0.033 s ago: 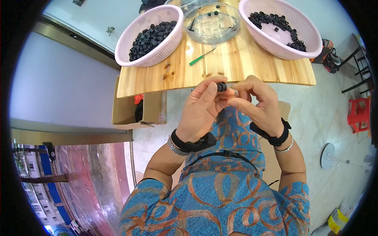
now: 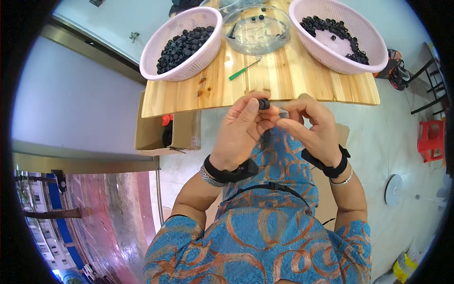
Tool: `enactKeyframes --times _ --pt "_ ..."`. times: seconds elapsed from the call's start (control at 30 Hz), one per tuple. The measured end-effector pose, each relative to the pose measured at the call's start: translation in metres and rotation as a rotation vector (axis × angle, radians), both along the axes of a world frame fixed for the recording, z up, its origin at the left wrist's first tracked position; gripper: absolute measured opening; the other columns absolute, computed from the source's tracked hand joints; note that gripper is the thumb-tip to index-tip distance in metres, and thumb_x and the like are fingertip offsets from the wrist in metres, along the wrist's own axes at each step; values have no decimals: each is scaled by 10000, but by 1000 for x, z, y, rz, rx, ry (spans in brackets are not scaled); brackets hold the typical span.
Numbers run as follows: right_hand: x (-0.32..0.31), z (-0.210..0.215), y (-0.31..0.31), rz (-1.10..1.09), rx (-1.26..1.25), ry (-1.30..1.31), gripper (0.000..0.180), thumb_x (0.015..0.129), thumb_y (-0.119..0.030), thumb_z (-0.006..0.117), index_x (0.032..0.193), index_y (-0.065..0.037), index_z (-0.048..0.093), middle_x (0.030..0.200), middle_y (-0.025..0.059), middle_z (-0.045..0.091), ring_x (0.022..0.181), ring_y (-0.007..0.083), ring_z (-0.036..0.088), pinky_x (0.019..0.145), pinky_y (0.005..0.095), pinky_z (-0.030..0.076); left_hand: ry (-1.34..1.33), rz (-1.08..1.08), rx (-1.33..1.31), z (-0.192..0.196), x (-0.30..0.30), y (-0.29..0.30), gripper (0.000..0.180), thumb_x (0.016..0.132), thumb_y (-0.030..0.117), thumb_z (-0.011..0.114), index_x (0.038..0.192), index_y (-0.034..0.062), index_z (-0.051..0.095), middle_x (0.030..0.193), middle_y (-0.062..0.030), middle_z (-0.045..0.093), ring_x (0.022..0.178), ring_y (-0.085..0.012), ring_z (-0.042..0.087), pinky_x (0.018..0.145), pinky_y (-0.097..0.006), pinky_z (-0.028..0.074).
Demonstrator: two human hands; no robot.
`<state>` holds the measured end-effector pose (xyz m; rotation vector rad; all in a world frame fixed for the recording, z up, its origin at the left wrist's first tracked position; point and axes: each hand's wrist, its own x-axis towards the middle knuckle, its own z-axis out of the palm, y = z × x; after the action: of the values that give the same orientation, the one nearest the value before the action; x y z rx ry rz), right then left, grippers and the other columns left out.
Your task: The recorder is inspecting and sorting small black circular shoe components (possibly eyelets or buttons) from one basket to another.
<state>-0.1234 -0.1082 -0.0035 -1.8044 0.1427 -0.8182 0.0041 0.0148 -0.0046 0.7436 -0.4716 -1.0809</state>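
- Small black ridged cylindrical part (image 2: 264,104), apparently of plastic, is held by the left hand (image 2: 236,130) above the lap, at the near edge of the pale wooden desk (image 2: 274,80).
- Fingers of the left hand are closed around the part, with the thumb laid along its near side and one end left facing the right hand (image 2: 312,118).
- Fingers of the right hand are curled, with thumb and forefinger brought near each other just beside the part; whether anything small is pinched there cannot be told.
- Little weight is to be expected, and the body is judged stiff; its small, rounded form could be rolled or dropped if gripped loosely.
- Hold is best taken around the ridged side, where more grip should be found than on the end, so that the end is left accessible.
- Similar black pieces are gathered in the pale pink perforated plastic basket (image 2: 194,65) at the left; black pieces are also held in the matching pink plastic basket (image 2: 326,57) at the right.
- Between these baskets, a round clear plastic tray (image 2: 257,48) and a thin screwdriver with a green handle (image 2: 238,74) are set, well beyond the fingers.
- Most room for moving is offered toward the body and sideways along the desk's near edge, against which knuckles could be knocked.
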Motion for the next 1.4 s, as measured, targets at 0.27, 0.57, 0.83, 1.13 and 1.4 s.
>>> enactKeyframes --times 0.27,0.57,0.83,1.13,1.4 --pt "-23 -1 -20 -89 13 102 154 752 -68 703 838 4 597 693 27 530 561 70 462 519 214 363 -714 440 155 63 111 14 213 863 30 554 1076 26 559 985 -67 607 857 -129 575 732 -230 472" --pt "-24 7 -39 -101 -60 130 145 744 -48 700 845 -7 605 676 43 516 555 99 463 515 228 370 -1622 382 497 135 217 -34 231 863 102 542 1063 1 601 1084 -87 611 1004 -156 552 868 -280 437" --pt "-17 10 -53 45 -112 216 162 733 -90 720 828 -27 606 635 56 497 520 140 464 474 249 367 -2313 -119 705 126 292 -197 224 785 176 569 943 34 639 908 -147 641 872 -277 606 770 -361 467" --pt "-31 -3 -72 41 -119 326 190 693 -117 751 806 -39 620 624 71 527 510 168 495 447 269 369 -2542 -584 1169 52 336 -284 246 727 168 616 952 91 676 910 -128 660 872 -269 622 749 -375 482" --pt "-19 -8 -88 46 -67 376 184 698 -119 749 810 -35 629 625 65 545 515 147 508 449 265 374 -2371 -649 1101 44 329 -284 277 695 203 639 932 63 671 804 -124 663 727 -246 635 662 -352 488"
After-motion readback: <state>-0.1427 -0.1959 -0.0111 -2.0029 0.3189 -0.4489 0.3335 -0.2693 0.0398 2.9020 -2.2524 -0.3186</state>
